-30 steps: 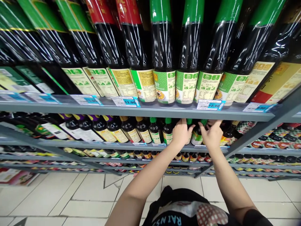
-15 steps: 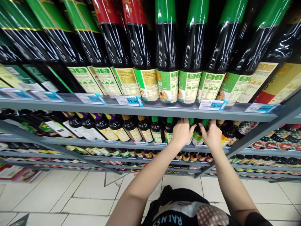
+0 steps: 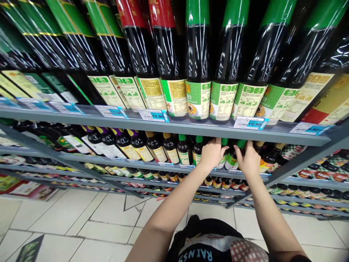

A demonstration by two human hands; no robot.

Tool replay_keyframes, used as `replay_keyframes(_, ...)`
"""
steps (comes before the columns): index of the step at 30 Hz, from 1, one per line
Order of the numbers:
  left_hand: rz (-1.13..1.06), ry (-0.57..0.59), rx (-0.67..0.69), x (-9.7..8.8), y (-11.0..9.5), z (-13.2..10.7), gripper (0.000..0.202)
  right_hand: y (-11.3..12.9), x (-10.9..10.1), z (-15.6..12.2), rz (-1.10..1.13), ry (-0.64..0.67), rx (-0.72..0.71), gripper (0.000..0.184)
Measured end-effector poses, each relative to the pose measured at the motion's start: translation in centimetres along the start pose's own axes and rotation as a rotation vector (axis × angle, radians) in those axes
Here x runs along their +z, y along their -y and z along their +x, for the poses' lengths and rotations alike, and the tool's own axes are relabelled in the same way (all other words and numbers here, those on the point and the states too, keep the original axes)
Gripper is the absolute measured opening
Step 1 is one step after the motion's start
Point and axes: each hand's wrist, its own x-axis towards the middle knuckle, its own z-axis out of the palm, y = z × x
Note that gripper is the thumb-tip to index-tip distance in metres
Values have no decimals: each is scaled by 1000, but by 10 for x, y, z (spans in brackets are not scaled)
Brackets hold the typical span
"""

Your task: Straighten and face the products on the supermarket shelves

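Both my hands reach into the second shelf, under the edge of the upper one. My left hand (image 3: 212, 154) is around the neck of a dark sauce bottle (image 3: 223, 160) with a green cap, its thumb across the front and its fingers on the left side. Just to the right, my right hand (image 3: 250, 160) straddles the neck of another green-capped sauce bottle (image 3: 231, 161), thumb on the left and fingers on the right. Both bottles stand upright at the shelf front, side by side. My fingertips are partly hidden behind the necks and the shelf edge.
Tall sauce bottles (image 3: 197, 98) line the upper shelf, whose grey front edge (image 3: 177, 128) carries price tags (image 3: 154, 115). More bottles (image 3: 184, 150) stand left of my hands. A grey divider (image 3: 294, 165) slants at the right. Lower shelves hold small jars (image 3: 216, 182) above the tiled floor (image 3: 109, 233).
The view has shifted slightly, so the shelves appear a little further right. My hands stay at the same two bottles, with no clear movement of the bottles.
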Motion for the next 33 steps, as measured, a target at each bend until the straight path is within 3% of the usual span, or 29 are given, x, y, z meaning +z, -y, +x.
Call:
replay_keyframes(3,2,-26,42,2,5,0,55,1,4,-2,-36,-28,10,61)
replay_keyframes(7,1,-71,-22,12,0,-3,54,5,7,-3,-78,-67,27,64)
replay_keyframes(11,-47,-169,1,25,-3,-20,54,2,4,0,-51,-76,38,64)
replay_keyframes(13,-91,-258,116,26,3,-35,54,2,-3,0,28,-94,31,60)
replay_keyframes(16,-183,-491,218,17,27,-61,46,14,-17,-9,241,-298,-24,53)
replay_keyframes(18,-251,-682,141,9,48,-72,42,33,-21,-19,406,-441,-104,44)
replay_keyframes(20,-306,-789,11,1,71,-74,40,59,-15,-26,521,-418,-218,35)
replay_keyframes(22,-350,-758,-95,-4,90,-67,42,88,1,-27,516,-280,-276,38)
replay_keyframes(26,-371,-479,-164,-12,115,-42,50,134,42,-10,307,-87,-144,78)
replay_keyframes(29,-330,-307,-161,-19,122,-33,50,143,56,4,199,-10,-44,86)
replay_keyframes(33,-155,-266,-213,-28,120,-32,46,131,49,15,249,75,-44,73)
